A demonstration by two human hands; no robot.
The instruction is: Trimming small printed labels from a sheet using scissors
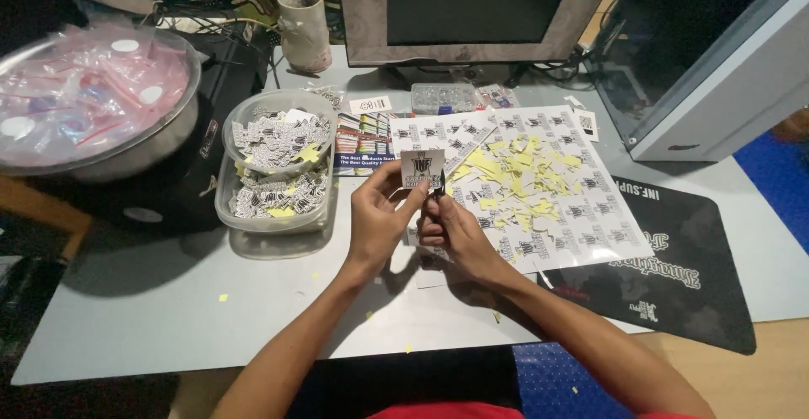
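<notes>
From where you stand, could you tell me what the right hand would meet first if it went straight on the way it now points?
The right hand points up and away, a small dark tool at its fingertips. Straight on it would first meet the small printed label held by the left hand; beyond that probably the colourful booklet, though depth is unclear.

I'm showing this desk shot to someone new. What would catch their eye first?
Probably the two hands at the centre: the left hand pinches a small printed sticker while the right hand works small scissors at its edge. Just right lies a pile of yellow paper scraps on a printed sticker sheet; to the left, clear tubs hold cut stickers.
</notes>
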